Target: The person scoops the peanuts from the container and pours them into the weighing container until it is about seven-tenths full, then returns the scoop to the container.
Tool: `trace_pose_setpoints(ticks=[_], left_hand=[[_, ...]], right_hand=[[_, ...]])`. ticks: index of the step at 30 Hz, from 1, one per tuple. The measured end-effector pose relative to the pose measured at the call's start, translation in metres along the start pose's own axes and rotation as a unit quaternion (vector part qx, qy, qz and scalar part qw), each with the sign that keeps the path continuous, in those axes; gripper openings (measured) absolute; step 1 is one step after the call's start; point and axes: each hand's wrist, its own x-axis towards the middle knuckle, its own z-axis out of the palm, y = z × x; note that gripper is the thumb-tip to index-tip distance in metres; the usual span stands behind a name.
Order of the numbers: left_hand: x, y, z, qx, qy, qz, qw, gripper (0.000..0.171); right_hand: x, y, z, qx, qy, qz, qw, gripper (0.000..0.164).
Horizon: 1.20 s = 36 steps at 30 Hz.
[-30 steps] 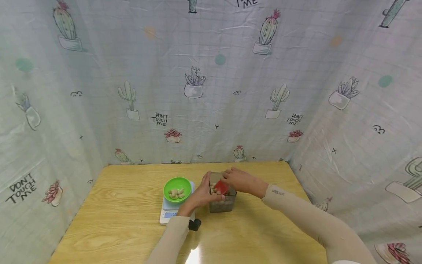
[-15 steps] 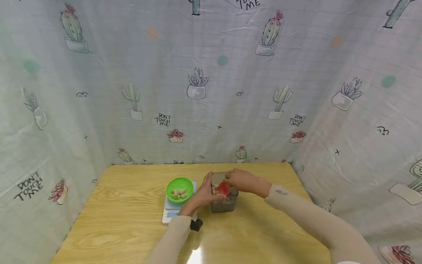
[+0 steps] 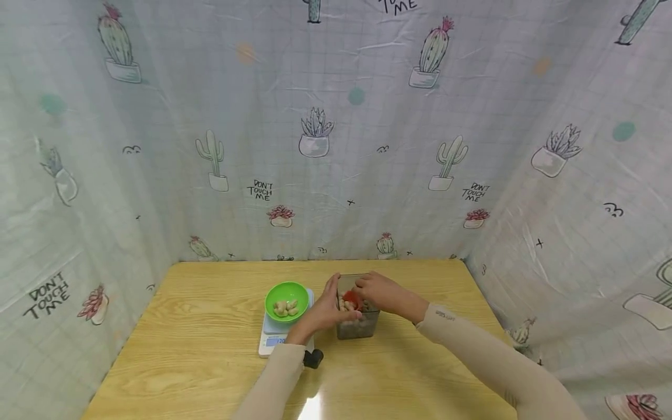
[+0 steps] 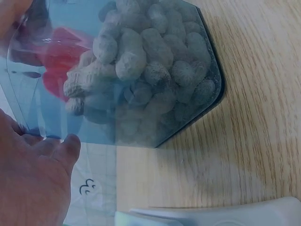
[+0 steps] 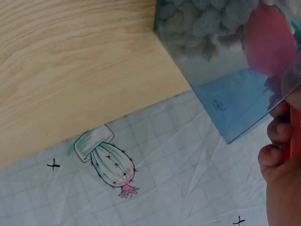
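Note:
A clear, grey-tinted square container (image 3: 358, 330) stands on the table with unshelled peanuts (image 4: 155, 52) inside. My left hand (image 3: 321, 313) holds it from the left, thumb along the near side and fingers at the far left edge. Over the container's right rim reaches my right hand (image 3: 387, 293), gripping the red handle of a scoop (image 3: 352, 300). The scoop's red bowl lies among the peanuts, seen through the wall in the right wrist view. To the left, a green bowl (image 3: 286, 288) with several peanuts (image 3: 284, 308) sits on a white kitchen scale (image 3: 265, 351).
The scale's lit display (image 3: 275, 342) is partly covered by the left forearm. A black object (image 3: 314, 359) shows at the left wrist. A cactus-print curtain (image 3: 336, 175) hangs behind the wooden table (image 3: 210, 326) and at both sides.
My right hand has tipped the scoop and pushed it further down into the peanuts, so less of the red shows. The left hand keeps its hold on the container. The head view shifted slightly.

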Motion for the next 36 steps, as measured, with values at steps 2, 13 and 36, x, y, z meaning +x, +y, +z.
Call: trace_pose_setpoints(ticks=[2, 13, 36], left_hand=[[-0.001, 0.001, 0.000, -0.001, 0.002, 0.001, 1.0000, 0.121], [0.000, 0.001, 0.005, -0.009, -0.002, -0.004, 0.9999, 0.120], [-0.006, 0.002, -0.003, -0.013, 0.003, -0.012, 0.9998, 0.121]], right_hand=[[0.002, -0.003, 0.001, 0.009, 0.000, -0.005, 1.000, 0.014], [-0.009, 0.009, 0.008, 0.192, 0.019, 0.022, 0.981, 0.012], [-0.016, 0.002, 0.016, 0.216, 0.048, 0.100, 0.970, 0.016]])
